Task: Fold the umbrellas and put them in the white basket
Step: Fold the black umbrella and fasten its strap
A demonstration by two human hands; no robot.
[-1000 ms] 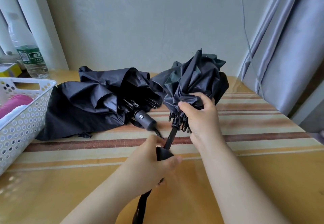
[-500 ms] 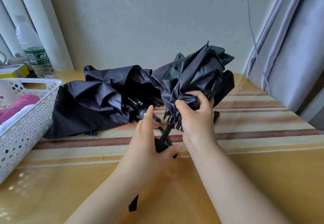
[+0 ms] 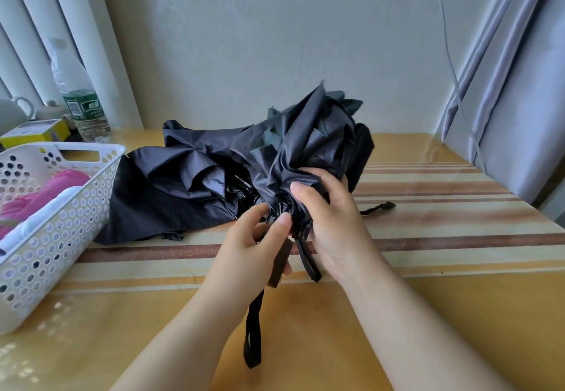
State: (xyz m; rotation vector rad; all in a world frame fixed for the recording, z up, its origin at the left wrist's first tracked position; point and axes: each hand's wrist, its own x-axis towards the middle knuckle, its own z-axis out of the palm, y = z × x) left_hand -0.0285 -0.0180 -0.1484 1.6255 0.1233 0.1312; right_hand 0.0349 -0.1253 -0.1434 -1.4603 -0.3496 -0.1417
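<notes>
Black nylon, limp and slippery, bunches above the counter as the collapsed black folding umbrella is held mid-air. The right hand is wrapped round the gathered canopy near the rib tips; the left hand curls round the stubby black handle, wrist strap dangling. It looks light, with stiff ribs inside: best gripped at handle and ribs, not loose cloth. A second black umbrella sprawls behind, just beside the white perforated plastic basket.
</notes>
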